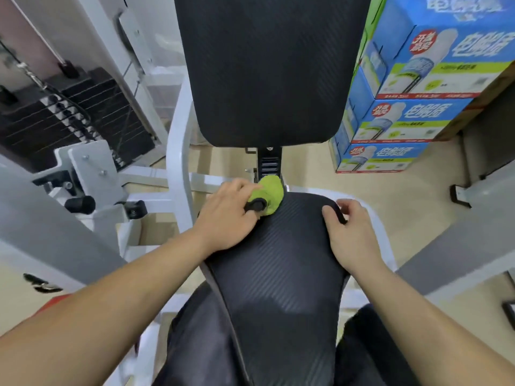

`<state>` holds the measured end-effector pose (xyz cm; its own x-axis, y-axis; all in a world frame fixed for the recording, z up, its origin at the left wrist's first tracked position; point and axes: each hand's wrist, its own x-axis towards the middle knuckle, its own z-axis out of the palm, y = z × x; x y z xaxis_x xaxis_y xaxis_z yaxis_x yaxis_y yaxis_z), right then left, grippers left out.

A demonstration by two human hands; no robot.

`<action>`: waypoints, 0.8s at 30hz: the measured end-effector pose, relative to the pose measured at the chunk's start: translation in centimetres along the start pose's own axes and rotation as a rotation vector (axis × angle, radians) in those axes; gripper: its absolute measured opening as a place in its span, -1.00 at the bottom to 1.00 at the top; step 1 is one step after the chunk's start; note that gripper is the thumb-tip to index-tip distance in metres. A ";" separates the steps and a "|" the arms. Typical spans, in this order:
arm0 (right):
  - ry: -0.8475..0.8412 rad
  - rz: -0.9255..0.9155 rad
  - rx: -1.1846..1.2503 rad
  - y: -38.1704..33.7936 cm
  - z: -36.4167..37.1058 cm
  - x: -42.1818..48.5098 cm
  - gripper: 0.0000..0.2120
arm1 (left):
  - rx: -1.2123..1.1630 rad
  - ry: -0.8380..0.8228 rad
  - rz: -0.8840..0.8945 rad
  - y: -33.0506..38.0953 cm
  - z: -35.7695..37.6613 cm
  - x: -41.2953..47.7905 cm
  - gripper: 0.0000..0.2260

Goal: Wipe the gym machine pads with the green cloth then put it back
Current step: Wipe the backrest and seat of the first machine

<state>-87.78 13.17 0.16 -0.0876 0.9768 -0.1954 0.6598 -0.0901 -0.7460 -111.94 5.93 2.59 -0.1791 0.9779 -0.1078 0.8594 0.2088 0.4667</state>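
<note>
Head view: the left hand lies at the far left corner of the black seat pad, its grip closed over a bunched green cloth; the cloth sits at the rear edge of the seat pad, just below the black adjustment post, with most of it showing beyond the fingers; a small black knob shows against the cloth beside the fingers, and whether the hand touches it cannot be told; the right hand rests on the far right edge of the seat pad, fingers curled over the rim, holding nothing else; both forearms are bare and reach in from the bottom of the frame; the upright back pad stands directly behind the seat, apart from both hands; a white frame runs along the left of the pads; a weight stack stands further left; stacked blue cartons sit on the floor to the right of the back pad.
</note>
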 end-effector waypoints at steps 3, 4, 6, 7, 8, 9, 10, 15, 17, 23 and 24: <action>-0.115 0.104 0.000 -1.1 -0.4 0.0 -0.35 | 0.031 -0.019 -0.132 0.4 -0.3 1.3 -0.49; -0.122 0.099 -0.009 -1.3 -0.6 0.0 -0.35 | 0.032 -0.026 -0.151 0.5 -0.4 1.5 -0.48; -0.137 0.095 0.003 -1.6 -0.9 -0.1 -0.40 | 0.040 -0.019 -0.159 0.9 -0.4 1.4 -0.51; -0.144 0.097 0.008 -1.6 -1.0 0.0 -0.42 | 0.039 -0.007 -0.167 1.0 -0.4 1.2 -0.52; -0.146 0.091 0.006 -1.3 -0.9 0.1 -0.43 | 0.038 0.002 -0.182 1.0 -0.3 1.1 -0.54; -0.149 0.075 0.011 -0.9 -0.8 0.2 -0.44 | 0.044 0.016 -0.205 1.0 -0.1 0.8 -0.56; -0.149 0.060 0.024 -0.6 -0.7 0.2 -0.45 | 0.046 0.040 -0.236 1.0 0.1 0.5 -0.59; -0.142 0.007 0.062 0.9 0.0 0.6 -0.57 | -0.003 0.224 -0.425 1.2 0.9 -3.7 -0.69; -0.075 -0.002 0.131 0.9 0.2 0.3 -0.63 | -0.121 0.331 -0.520 1.3 1.7 -6.3 -0.67; 0.017 0.098 0.289 1.0 0.0 -0.9 -0.65 | -0.490 0.591 -0.700 7.6 4.4 -14.4 -0.73; 0.019 0.108 0.294 0.9 -0.2 -1.0 -0.66 | -0.487 0.615 -0.674 9.3 4.8 -16.0 -0.73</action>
<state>-86.98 12.15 -0.22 -0.0132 0.9617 -0.2736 0.4200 -0.2430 -0.8744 -98.80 -7.79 4.42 -0.8828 0.4638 -0.0747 0.2278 0.5618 0.7953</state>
